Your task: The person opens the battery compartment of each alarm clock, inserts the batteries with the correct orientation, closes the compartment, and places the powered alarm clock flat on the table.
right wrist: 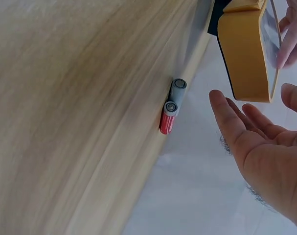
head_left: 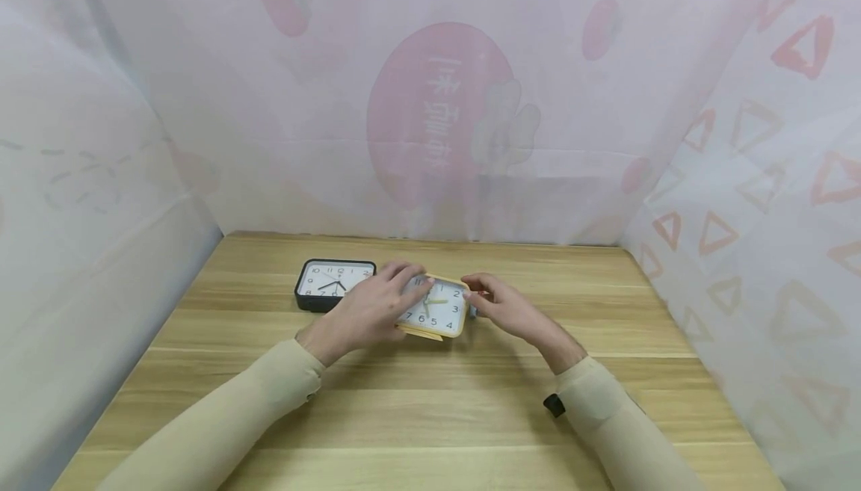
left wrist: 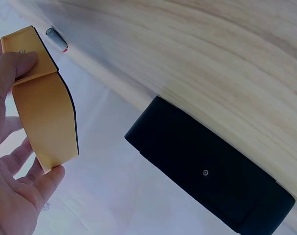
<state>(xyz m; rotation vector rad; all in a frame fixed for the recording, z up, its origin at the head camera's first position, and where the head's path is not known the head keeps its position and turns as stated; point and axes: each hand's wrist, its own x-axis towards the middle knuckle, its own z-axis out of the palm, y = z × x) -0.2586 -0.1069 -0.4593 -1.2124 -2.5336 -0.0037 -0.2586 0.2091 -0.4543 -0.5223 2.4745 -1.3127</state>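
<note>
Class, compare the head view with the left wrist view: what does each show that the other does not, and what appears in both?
Only the head view shows the numbered dials of the black clock and the yellow clock, the person's sleeves, and the pink disc with writing.

Only the left wrist view shows a small round metal spot on the black clock's casing and, distinctly, a battery; the head view has just an unclear scrap beside the yellow clock.

Both show the two clocks, the left hand holding the yellow one, and the wooden table.
</note>
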